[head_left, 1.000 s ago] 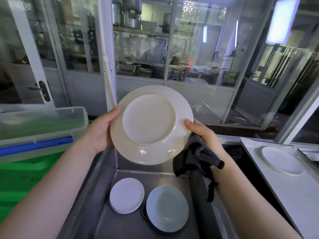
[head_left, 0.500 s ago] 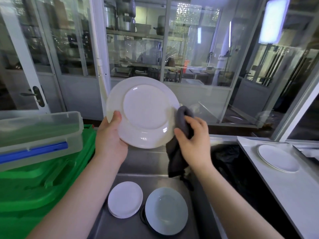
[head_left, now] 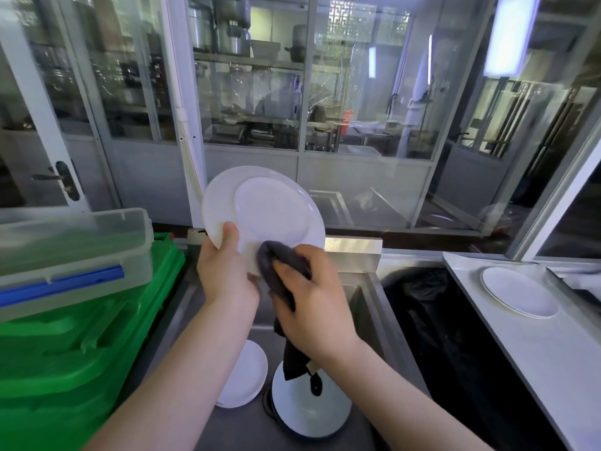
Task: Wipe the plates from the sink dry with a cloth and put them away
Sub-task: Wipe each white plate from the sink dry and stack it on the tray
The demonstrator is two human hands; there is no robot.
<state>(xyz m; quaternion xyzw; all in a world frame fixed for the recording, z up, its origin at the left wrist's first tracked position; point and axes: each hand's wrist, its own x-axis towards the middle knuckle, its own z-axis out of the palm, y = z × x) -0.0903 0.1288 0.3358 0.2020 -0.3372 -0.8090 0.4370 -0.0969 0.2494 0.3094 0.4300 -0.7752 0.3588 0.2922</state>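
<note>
A white plate is held upright above the steel sink, its underside facing me. My left hand grips its lower left rim, thumb on the back. My right hand holds a dark grey cloth bunched against the plate's lower edge; the cloth's tail hangs down into the sink. In the sink below lie a stack of small white plates and a pale plate over the drain, both partly hidden by my arms. Another white plate lies on the white counter at the right.
Green plastic crates stand at the left with a clear lidded box on top. A black-lined bin sits between the sink and the white counter. Glass partitions rise behind the sink.
The plate has come lower and turned. My right hand moved the cloth from the plate's right edge to its lower edge, close to my left hand.
</note>
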